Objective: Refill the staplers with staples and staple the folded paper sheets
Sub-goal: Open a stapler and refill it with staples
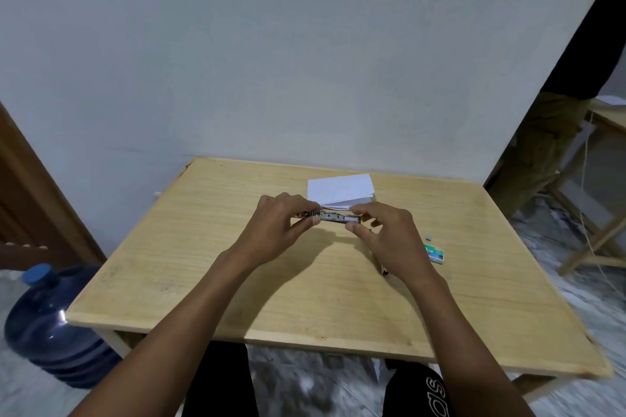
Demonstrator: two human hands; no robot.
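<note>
The scene is dimly and evenly lit, soft shadows are cast on the table (203,267) beneath the hands, and wide-angle bending and blur are seen at the edges.

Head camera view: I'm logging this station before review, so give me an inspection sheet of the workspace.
Surface: wooden table, bare wood, light marks.
Job's things: stapler held above table; folded paper behind it; staple box at right.
Clutter: small grey piece by the box.
Grippers: left hand and right hand pinch the stapler's ends.
Cables: cord hanging far right.
Surroundings: water jug on floor left; wall behind.
</note>
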